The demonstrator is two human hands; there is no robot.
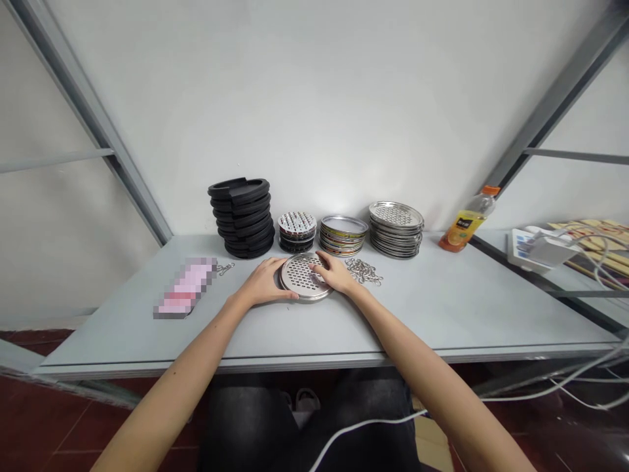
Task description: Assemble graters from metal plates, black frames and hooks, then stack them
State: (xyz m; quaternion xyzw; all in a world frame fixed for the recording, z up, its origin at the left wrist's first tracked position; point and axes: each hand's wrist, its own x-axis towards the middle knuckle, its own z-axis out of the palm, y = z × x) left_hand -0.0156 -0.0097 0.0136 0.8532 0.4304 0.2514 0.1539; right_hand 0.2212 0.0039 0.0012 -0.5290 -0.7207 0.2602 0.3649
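A round perforated metal disc point(302, 274) lies flat on the grey table point(442, 308) in front of me. My left hand point(265, 282) grips its left rim, fingers curled round the edge. My right hand point(334, 272) lies on top of the disc at its right side, fingers pressed on the holed surface. A small heap of metal chain links point(363, 270) sits just right of my right hand.
Along the back stand a stack of black rings point(244, 217), a short pile of patterned discs point(297, 231), a stack of metal rims point(343, 235) and a stack of perforated plates point(396, 228). An orange drink bottle point(466, 221), a power strip point(535, 249), a blurred pink item point(187, 288).
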